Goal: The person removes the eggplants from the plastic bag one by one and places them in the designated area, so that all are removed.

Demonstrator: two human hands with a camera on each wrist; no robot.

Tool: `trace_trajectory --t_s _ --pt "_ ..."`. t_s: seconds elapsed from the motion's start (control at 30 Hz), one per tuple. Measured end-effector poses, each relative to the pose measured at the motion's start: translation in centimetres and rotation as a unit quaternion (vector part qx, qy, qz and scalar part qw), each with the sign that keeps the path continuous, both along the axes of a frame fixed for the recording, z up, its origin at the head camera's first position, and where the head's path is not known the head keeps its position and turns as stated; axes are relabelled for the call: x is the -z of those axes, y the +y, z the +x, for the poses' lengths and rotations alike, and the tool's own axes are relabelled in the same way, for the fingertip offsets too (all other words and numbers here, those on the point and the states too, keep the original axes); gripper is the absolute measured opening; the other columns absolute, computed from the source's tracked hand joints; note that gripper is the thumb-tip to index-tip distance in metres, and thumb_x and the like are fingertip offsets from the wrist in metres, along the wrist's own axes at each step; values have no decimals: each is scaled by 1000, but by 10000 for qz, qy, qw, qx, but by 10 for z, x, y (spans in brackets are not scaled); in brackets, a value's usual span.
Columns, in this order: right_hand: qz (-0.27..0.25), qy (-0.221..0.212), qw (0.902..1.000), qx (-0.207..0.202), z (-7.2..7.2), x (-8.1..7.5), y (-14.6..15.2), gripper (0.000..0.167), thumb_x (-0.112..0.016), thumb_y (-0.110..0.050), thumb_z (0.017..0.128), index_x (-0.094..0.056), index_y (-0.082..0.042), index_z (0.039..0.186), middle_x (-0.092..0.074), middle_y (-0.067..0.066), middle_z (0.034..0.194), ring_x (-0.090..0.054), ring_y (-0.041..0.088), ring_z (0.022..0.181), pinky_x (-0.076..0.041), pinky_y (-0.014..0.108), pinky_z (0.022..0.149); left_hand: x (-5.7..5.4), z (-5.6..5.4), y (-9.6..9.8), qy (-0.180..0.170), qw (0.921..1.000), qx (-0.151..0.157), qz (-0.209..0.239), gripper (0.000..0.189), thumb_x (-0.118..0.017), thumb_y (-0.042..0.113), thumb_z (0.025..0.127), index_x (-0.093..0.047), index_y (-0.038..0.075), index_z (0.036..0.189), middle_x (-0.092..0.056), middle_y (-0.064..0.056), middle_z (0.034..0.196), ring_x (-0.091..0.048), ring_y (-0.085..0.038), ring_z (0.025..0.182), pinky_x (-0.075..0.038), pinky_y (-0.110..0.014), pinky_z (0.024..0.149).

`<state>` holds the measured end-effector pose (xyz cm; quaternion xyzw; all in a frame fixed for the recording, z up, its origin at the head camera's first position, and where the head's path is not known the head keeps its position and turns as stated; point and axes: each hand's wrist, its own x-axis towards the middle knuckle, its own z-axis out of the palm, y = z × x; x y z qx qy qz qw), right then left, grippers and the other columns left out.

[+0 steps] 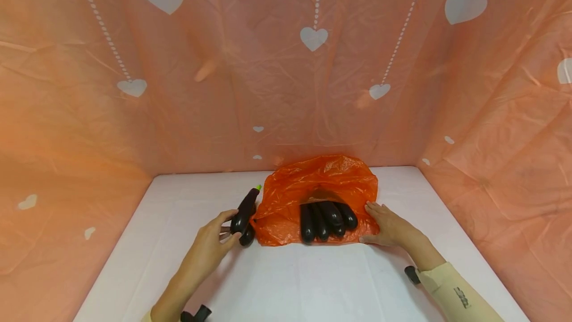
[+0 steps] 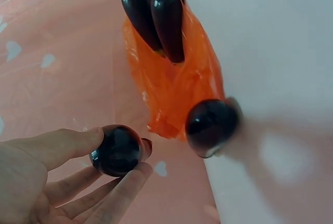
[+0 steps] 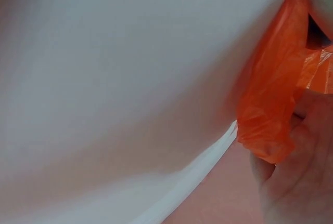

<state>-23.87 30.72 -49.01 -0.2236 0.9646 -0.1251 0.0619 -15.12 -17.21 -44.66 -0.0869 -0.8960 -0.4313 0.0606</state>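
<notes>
My left hand (image 1: pixel 212 242) holds a dark eggplant (image 1: pixel 246 207) between thumb and fingers, its green stem end pointing away. In the left wrist view the rounded end of that eggplant (image 2: pixel 117 151) faces the camera. Close beneath it, a second eggplant (image 1: pixel 247 236) lies on the table beside the bag. An orange plastic bag (image 1: pixel 281 212) lies with its mouth toward me, and several eggplants (image 1: pixel 328 220) show inside, side by side. At the bag's right side, my right hand (image 1: pixel 391 227) grips the edge, thumb near the front and fingers farther back, partly hidden by the plastic (image 3: pixel 276 83).
The white-covered table (image 1: pixel 313 282) carries everything. An orange curtain with white hearts (image 1: pixel 268 88) stands behind it and along both sides. Small black devices (image 1: pixel 412 275) sit at both wrists.
</notes>
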Motion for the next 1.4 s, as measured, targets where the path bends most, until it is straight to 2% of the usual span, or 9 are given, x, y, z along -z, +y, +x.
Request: trace_trajectory --t_s 0.17,0.4,0.87,1.1,1.4 --pt "-3 8 10000 -5 0 -1 0 105 -83 -56 89 -43 15 155 -41 34 163 -36 60 149 -31 68 122 4 -5 -5 61 9999 -125 -38 54 -78 0 96 -59 0 147 -65 -33 139 -75 -42 112 -63 -46 91" --pt "6 -41 10000 27 1 -2 0 104 -83 -56 89 -43 14 155 -40 34 163 -36 61 149 -31 68 122 11 -10 -12 50 9995 -228 -227 52 -78 2 96 -58 -3 144 -65 -35 135 -76 -43 107 -64 -50 89" --pt "19 -154 9998 105 2 -4 -1 105 -82 -57 89 -42 13 156 -40 33 164 -34 61 149 -31 69 122 25 -18 -22 -168 9990 -237 -346 50 -78 1 97 -58 -5 142 -65 -37 132 -76 -42 104 -64 -49 87" --pt "-1 -168 9998 135 3 -4 -1 105 -82 -57 89 -42 12 157 -40 33 164 -34 62 149 -30 70 122 31 -21 -23 -249 9991 -247 -231 47 -77 -3 95 -59 -8 138 -66 -38 129 -77 -41 104 -65 -45 85" --pt "-1 -231 9996 145 3 -5 -2 105 -82 -57 89 -41 11 158 -39 33 165 -33 60 150 -30 69 122 36 -23 -22 -293 9990 -246 -217 45 -78 -5 92 -58 -8 133 -67 -38 125 -76 -43 102 -64 -50 87"
